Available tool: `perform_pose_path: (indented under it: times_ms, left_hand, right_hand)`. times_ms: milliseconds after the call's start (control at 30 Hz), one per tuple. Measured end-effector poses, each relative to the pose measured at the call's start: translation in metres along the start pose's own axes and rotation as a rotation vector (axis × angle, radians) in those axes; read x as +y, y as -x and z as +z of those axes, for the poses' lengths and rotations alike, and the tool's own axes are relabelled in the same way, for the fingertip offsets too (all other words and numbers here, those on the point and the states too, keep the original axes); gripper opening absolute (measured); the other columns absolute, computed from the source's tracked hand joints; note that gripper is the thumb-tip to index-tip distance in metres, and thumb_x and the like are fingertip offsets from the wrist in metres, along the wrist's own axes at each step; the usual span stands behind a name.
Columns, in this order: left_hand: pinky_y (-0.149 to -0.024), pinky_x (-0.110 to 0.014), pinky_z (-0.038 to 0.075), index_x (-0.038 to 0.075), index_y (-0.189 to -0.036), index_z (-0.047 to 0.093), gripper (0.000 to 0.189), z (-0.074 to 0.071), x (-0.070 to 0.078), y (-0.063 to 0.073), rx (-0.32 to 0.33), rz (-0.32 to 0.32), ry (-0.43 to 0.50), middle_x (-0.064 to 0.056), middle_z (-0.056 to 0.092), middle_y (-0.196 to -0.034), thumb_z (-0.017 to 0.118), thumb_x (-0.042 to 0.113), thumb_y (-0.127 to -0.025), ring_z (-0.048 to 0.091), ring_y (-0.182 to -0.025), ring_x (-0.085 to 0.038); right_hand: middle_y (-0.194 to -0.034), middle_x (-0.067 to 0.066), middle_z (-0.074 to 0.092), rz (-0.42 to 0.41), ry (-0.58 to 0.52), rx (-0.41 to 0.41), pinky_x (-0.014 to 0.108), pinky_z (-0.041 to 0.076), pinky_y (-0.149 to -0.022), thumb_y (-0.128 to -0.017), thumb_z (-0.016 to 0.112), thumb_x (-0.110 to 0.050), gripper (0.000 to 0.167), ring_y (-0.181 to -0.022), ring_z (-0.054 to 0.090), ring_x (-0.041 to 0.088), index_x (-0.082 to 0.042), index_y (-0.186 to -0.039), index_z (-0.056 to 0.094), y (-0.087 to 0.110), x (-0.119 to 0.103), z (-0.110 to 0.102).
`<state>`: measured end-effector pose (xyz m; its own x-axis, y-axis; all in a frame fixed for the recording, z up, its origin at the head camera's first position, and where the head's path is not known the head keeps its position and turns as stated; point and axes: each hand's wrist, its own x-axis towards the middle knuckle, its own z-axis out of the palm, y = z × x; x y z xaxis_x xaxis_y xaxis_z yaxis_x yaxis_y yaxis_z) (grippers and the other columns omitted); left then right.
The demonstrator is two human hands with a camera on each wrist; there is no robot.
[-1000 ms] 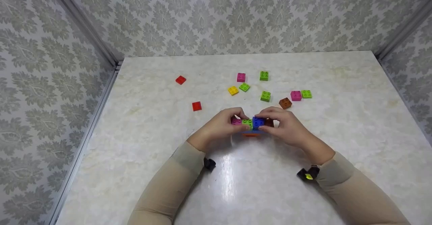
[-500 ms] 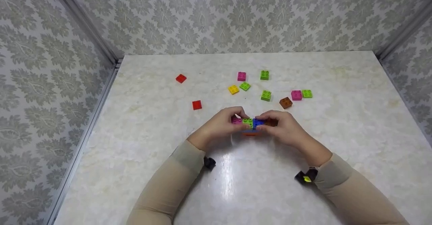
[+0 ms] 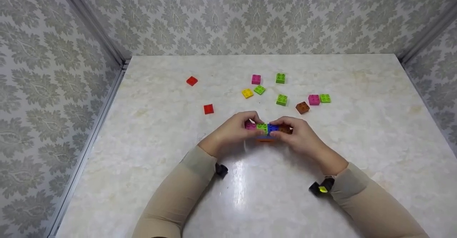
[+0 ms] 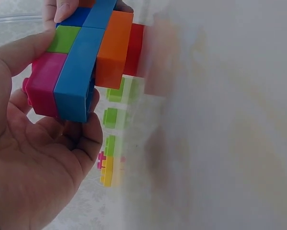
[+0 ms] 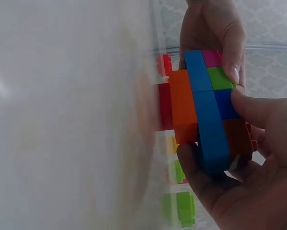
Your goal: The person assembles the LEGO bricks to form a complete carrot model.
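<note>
In the head view a stack of toy building bricks stands between both hands. Its top row holds a pink brick (image 3: 250,126), a lime green brick (image 3: 262,127), a blue brick (image 3: 272,128) and a brown brick (image 5: 238,136). Below them lie light blue bricks (image 4: 77,72), then an orange brick (image 4: 114,50) and a red brick (image 5: 165,106) at the bottom. The left hand (image 3: 237,128) grips the pink and green end, thumb on the green brick. The right hand (image 3: 303,133) grips the other end, its thumb at the blue brick. Fingers hide parts of the stack.
Loose bricks lie behind the hands: a yellow one (image 3: 247,93), several lime green ones (image 3: 281,100), pink ones (image 3: 314,99) and a brown one (image 3: 302,107). Two red pieces (image 3: 208,109) lie to the left. Patterned walls (image 3: 235,20) border the table (image 3: 160,99).
The right hand and forearm have shifted slightly left, its fingertips lower at the blue brick. That brick now looks level with the green one. The left hand stays nearly still.
</note>
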<state>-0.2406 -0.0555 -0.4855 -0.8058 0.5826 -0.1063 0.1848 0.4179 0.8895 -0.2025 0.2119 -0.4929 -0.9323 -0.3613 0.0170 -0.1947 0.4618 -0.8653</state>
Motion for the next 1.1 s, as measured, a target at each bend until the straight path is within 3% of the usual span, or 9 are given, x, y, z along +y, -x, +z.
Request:
perform_pose_path:
  times_ms: [200,400,600,700,800,900,1100]
  left_hand:
    - [-0.09,-0.031,0.052,0.019,-0.117,0.074,0.018,-0.001,-0.003,-0.002,-0.018,0.003,-0.002,-0.002,0.072,-0.119,0.082,0.028,-0.105,0.062,-0.1,-0.017]
    - [-0.09,-0.031,0.052,0.022,-0.117,0.074,0.019,-0.005,-0.004,-0.002,-0.035,-0.01,-0.004,0.001,0.072,-0.117,0.084,0.032,-0.104,0.062,-0.1,-0.016]
    - [-0.094,-0.031,0.052,0.02,-0.123,0.076,0.031,-0.013,-0.003,-0.008,-0.064,0.044,-0.036,-0.001,0.074,-0.122,0.087,0.04,-0.101,0.063,-0.104,-0.018]
    - [-0.1,-0.035,0.053,0.016,-0.132,0.075,0.042,-0.019,-0.006,-0.015,-0.062,0.031,-0.04,-0.003,0.074,-0.129,0.083,0.045,-0.103,0.065,-0.11,-0.02]
    - [-0.104,-0.038,0.053,0.014,-0.141,0.071,0.052,-0.029,-0.008,-0.026,-0.006,-0.026,-0.047,-0.003,0.072,-0.136,0.077,0.052,-0.106,0.065,-0.114,-0.022]
    - [-0.106,-0.044,0.054,0.013,-0.147,0.068,0.057,-0.038,-0.008,-0.043,0.101,-0.081,-0.05,-0.004,0.07,-0.143,0.073,0.054,-0.108,0.064,-0.118,-0.026]
    - [-0.123,-0.051,0.049,0.015,-0.157,0.059,0.06,-0.051,-0.005,-0.081,0.283,-0.18,-0.076,-0.011,0.059,-0.157,0.073,0.049,-0.11,0.057,-0.141,-0.03]
  right_hand:
    - [-0.139,0.01,0.077,-0.034,-0.026,-0.004,0.016,0.054,-0.097,-0.104,0.084,-0.023,0.037,-0.119,0.068,0.019,-0.012,-0.139,0.078,-0.002,0.016,0.0]
    - [-0.142,0.009,0.073,0.017,-0.032,0.011,0.015,0.048,-0.105,-0.1,0.09,-0.031,0.053,-0.129,0.065,0.022,-0.009,-0.144,0.069,-0.005,0.025,0.0]
    - [-0.131,0.011,0.076,-0.019,-0.041,0.019,0.02,0.05,-0.103,-0.097,0.092,-0.021,0.042,-0.119,0.065,0.022,-0.008,-0.132,0.072,-0.006,0.028,-0.002]
    - [-0.129,0.01,0.077,-0.035,-0.037,0.026,0.02,0.05,-0.102,-0.097,0.092,-0.019,0.04,-0.118,0.066,0.021,-0.009,-0.13,0.073,-0.005,0.03,-0.002]
    - [-0.129,0.01,0.077,-0.032,-0.033,0.028,0.02,0.049,-0.104,-0.097,0.092,-0.02,0.04,-0.119,0.066,0.02,-0.009,-0.13,0.073,-0.004,0.031,-0.001]
    - [-0.129,0.009,0.078,-0.028,-0.037,0.028,0.02,0.048,-0.105,-0.096,0.093,-0.021,0.04,-0.119,0.066,0.02,-0.01,-0.129,0.074,-0.003,0.032,-0.001]
    - [-0.128,0.008,0.078,-0.03,-0.041,0.029,0.02,0.048,-0.106,-0.095,0.094,-0.021,0.04,-0.119,0.066,0.02,-0.011,-0.128,0.074,-0.005,0.033,0.0]
